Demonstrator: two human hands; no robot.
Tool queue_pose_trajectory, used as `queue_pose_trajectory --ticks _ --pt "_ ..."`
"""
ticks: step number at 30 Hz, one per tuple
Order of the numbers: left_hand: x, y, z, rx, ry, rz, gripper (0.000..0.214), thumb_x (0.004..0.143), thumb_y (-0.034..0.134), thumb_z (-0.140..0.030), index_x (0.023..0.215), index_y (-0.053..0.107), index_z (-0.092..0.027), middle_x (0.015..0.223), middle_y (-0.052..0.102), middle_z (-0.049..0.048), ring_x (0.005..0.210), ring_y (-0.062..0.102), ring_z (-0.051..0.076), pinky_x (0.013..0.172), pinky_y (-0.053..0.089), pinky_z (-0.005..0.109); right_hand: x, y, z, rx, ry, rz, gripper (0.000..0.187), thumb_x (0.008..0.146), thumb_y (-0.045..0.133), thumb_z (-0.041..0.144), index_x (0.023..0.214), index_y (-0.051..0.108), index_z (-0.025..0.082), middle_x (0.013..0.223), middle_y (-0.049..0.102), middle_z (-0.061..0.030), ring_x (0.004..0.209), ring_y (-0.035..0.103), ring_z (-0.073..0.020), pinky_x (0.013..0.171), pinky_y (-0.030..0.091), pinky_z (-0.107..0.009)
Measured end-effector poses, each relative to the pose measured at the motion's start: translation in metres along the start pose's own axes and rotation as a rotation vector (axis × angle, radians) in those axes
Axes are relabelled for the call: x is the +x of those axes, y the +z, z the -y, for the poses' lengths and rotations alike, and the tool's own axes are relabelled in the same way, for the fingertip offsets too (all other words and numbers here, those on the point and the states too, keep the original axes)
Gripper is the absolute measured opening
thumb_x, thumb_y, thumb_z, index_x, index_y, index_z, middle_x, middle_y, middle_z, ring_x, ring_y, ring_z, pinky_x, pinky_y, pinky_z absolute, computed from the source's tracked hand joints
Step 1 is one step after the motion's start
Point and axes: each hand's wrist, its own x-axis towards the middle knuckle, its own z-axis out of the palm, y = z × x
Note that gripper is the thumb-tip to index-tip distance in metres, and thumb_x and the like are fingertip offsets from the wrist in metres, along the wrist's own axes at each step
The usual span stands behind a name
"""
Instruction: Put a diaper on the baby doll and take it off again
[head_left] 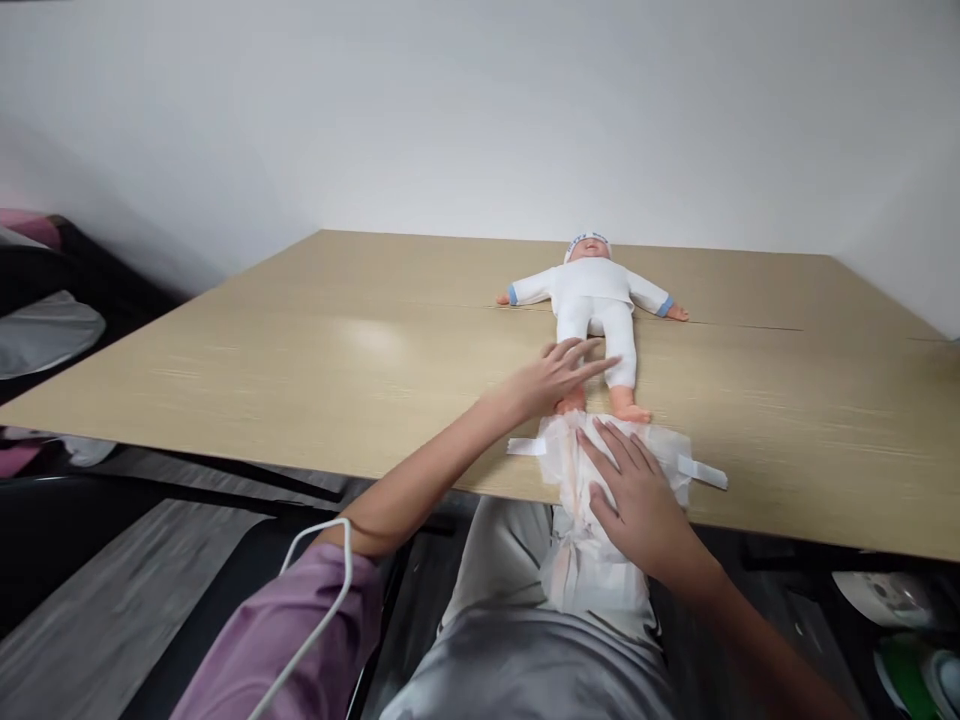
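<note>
A baby doll [596, 285] in a white top, white trousers and a cap lies on its back, its feet toward me. My left hand [566, 375] is over the doll's lower legs with fingers spread; whether it touches them I cannot tell. Below the feet, an unfolded diaper [570, 470] lies partly on the table's front edge and hangs over my lap. Its two side tabs stick out left and right. My right hand [634, 490] rests flat on the diaper, fingers stretched out and holding nothing.
The wooden table [300, 340] reaches back to a white wall. A white cable [345, 560] runs by my left elbow. Dark chairs [210, 620] and a bag-like dark item [67, 290] stand at the left. Round containers [911, 670] sit below the table at the right.
</note>
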Motion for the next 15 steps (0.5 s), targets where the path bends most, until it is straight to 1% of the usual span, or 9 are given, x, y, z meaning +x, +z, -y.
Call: queue_pose_trajectory --ticks 2,4,6,8,10,12,13,15 --pt "0.016 0.004 0.006 0.057 0.154 0.048 0.103 0.082 0.075 0.0 0.172 0.035 -0.031 0.185 0.024 0.0138 0.166 0.032 0.04 0.126 0.036 0.05 -0.001 0.002 -0.001 0.019 -0.007 -0.018 0.072 0.099 0.051 0.02 0.17 0.044 0.027 0.178 0.04 -0.0083 0.165 0.037 -0.031 0.135 0.031 -0.059" --pt "0.028 0.007 0.009 0.071 0.27 0.05 0.102 0.08 0.078 -0.001 0.169 0.041 -0.034 0.185 0.025 0.0105 0.167 0.03 0.039 0.128 0.034 0.05 -0.001 0.003 -0.003 0.04 -0.019 -0.015 0.073 0.1 0.051 0.02 0.171 0.043 0.028 0.178 0.041 -0.0074 0.165 0.037 -0.0317 0.135 0.031 -0.059" --pt "0.036 0.011 0.013 0.061 0.372 0.018 0.087 0.081 0.076 -0.001 0.16 0.054 -0.032 0.183 0.03 0.0075 0.168 0.03 0.036 0.13 0.032 0.048 -0.001 0.003 -0.005 0.057 -0.034 0.002 0.072 0.1 0.051 0.021 0.172 0.042 0.029 0.178 0.04 -0.0067 0.165 0.036 -0.0318 0.134 0.032 -0.059" --pt "0.043 0.015 0.016 0.04 0.452 -0.028 0.069 0.084 0.073 -0.004 0.148 0.064 -0.029 0.18 0.038 0.006 0.165 0.035 0.034 0.129 0.032 0.047 -0.001 0.0 -0.008 0.069 -0.047 0.032 0.071 0.102 0.051 0.024 0.172 0.041 0.029 0.18 0.038 -0.006 0.166 0.035 -0.0315 0.134 0.033 -0.059" --pt "0.048 0.016 0.018 0.012 0.497 -0.067 0.053 0.088 0.072 -0.01 0.138 0.069 -0.027 0.173 0.05 0.0072 0.156 0.045 0.034 0.125 0.036 0.047 0.0 -0.005 -0.011 0.079 -0.063 0.075 0.072 0.104 0.053 0.027 0.174 0.038 0.03 0.181 0.034 -0.0048 0.167 0.034 -0.031 0.135 0.033 -0.058" --pt "0.052 0.015 0.019 -0.031 0.514 -0.102 0.04 0.093 0.069 -0.016 0.131 0.071 -0.027 0.157 0.064 0.0096 0.142 0.055 0.034 0.116 0.041 0.047 0.003 -0.011 -0.015 0.095 -0.082 0.123 0.073 0.106 0.055 0.03 0.175 0.034 0.032 0.182 0.032 -0.004 0.168 0.033 -0.0308 0.136 0.033 -0.058" --pt "0.054 0.013 0.019 -0.062 0.519 -0.122 0.035 0.095 0.066 -0.018 0.129 0.072 -0.027 0.149 0.07 0.0102 0.134 0.059 0.033 0.111 0.042 0.046 0.006 -0.013 -0.017 0.107 -0.089 0.142 0.073 0.106 0.056 0.032 0.176 0.032 0.033 0.182 0.031 -0.0036 0.168 0.033 -0.0307 0.135 0.034 -0.057" --pt "0.06 0.005 0.021 -0.154 0.529 -0.161 0.03 0.098 0.062 -0.021 0.125 0.073 -0.027 0.138 0.075 0.0102 0.124 0.062 0.032 0.104 0.044 0.045 0.012 -0.018 -0.023 0.132 -0.099 0.162 0.073 0.107 0.057 0.036 0.176 0.032 0.035 0.182 0.032 -0.0031 0.168 0.033 -0.0304 0.135 0.036 -0.056"
